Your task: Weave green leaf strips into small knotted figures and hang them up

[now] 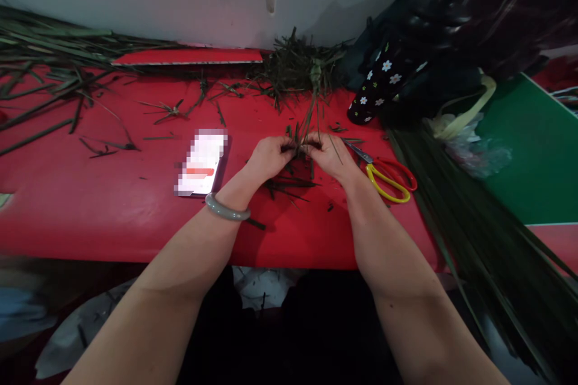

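Observation:
My left hand (271, 157) and my right hand (326, 153) meet over the middle of the red table, fingertips pinched together on a small bundle of green leaf strips (298, 145). Thin strips stick up from between the fingers. How the strips are knotted or woven is hidden by the fingers. Right of my right hand lie scissors (389, 179) with one red and one yellow handle loop, blades pointing up and left. To the left of my left hand is a lit phone (202, 162). Cut leaf scraps (293, 185) lie beneath the hands.
A pile of leaf pieces (298, 66) sits against the wall. Long strips (54, 39) lie at the far left and a long leaf bundle (460, 228) at the right. A black flowered bottle (377, 81) stands behind the scissors. A green board (528, 156) is at the far right.

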